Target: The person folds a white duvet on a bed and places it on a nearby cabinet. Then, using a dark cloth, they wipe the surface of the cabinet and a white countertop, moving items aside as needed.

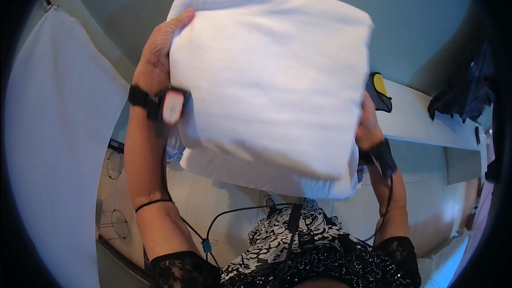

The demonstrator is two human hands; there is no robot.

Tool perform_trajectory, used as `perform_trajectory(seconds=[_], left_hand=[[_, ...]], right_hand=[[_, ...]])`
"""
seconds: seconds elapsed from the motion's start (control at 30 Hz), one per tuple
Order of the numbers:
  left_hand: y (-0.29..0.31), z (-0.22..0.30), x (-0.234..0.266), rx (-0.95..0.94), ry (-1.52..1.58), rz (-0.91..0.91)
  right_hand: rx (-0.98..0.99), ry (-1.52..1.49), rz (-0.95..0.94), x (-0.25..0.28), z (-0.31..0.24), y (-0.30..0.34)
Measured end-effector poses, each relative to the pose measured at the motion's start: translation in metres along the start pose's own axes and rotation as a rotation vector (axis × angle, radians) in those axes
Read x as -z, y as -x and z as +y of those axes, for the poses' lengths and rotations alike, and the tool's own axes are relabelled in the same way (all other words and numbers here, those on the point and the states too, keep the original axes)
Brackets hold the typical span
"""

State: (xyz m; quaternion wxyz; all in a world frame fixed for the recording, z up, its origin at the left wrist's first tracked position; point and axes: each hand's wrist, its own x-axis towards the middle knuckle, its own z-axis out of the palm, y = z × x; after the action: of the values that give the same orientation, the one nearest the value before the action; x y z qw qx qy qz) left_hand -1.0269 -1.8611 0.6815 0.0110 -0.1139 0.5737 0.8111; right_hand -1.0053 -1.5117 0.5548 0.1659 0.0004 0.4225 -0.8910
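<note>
A thick folded white cloth [272, 80], squarish and soft-edged, is held up in front of me. My left hand [160, 48] grips its left edge, thumb lying over the front face and the other fingers hidden behind. At the right edge my right hand [368, 125] holds it lower down, its fingers mostly out of sight behind the fabric. Below the folded cloth shows another white fabric layer [266, 176]; whether it belongs to the same piece I cannot tell. Both wrists wear dark straps, and a small device [173, 106] sits on the left one.
A large white sheet [58, 128] hangs at the left. On the right runs a white shelf [410, 112] bearing a grey and yellow pouch [380, 92], with a dark cloth [466, 93] hanging beyond it. Black cables [245, 206] cross in front of my body. A blue-grey wall stands behind.
</note>
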Motion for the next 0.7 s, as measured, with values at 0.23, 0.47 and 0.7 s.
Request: perform_trajectory(seconds=[0.23, 0.47, 0.7], left_hand=[[-0.056, -0.148, 0.119, 0.092, -0.296, -0.068], [0.017, -0.171, 0.101, 0.013, -0.183, 0.001], [0.002, -0.19, 0.111, -0.104, -0.389, 0.021]], right_hand=[[-0.125, 0.258, -0.028, 0.026, 0.028, -0.088], [-0.16, 0.045, 0.0, 0.002, 0.022, -0.07], [-0.041, 0.552, 0.01, -0.008, 0.031, -0.069]])
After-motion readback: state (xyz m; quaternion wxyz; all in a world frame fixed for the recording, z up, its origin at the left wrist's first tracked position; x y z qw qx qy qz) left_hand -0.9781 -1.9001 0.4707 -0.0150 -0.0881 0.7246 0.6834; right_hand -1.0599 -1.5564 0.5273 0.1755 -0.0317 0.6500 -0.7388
